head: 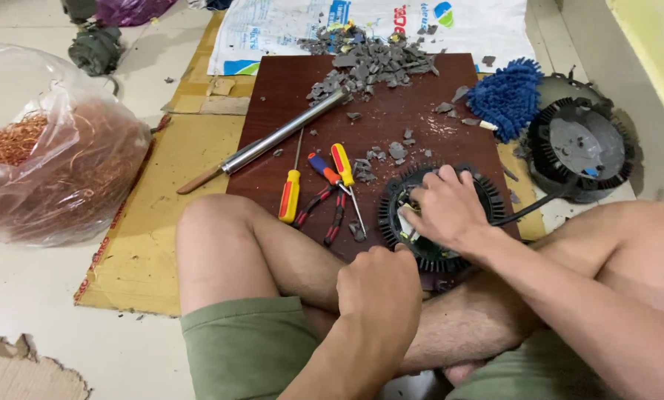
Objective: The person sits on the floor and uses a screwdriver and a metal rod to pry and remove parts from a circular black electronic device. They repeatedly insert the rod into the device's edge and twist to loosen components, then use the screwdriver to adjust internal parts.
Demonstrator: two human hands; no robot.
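1. At the far left a clear plastic bag (58, 148) sits on the pale floor, stuffed with tangled copper wire (21, 137).
2. Right of it a sheet of yellow cardboard (147, 222) lies flat, with a dark red-brown board (391, 126) resting on top.
3. A long metal rod with a wooden handle (273, 141) lies slantwise across the board's left edge, its far tip in a heap of grey broken fragments (376, 63).
4. Near the person's left knee lie a yellow-handled screwdriver (290, 194), red-handled pliers (324, 204) and a second screwdriver with a red and yellow handle (344, 174), close together.
5. The left hand (380, 289) is curled into a fist at the near rim of a round black finned housing (436, 215); what it grips is hidden by its own knuckles.
6. The housing lies on the near right part of the board, just beyond the crossed legs.
7. The right hand (445, 207) rests on top of the housing, fingers bent and pressing on a pale part at its centre.
8. A black cable (532, 207) runs from the housing off to the right.
9. Further right lie a blue microfibre mitt (506, 96) and a second round black finned housing (580, 148), well apart from the hands.
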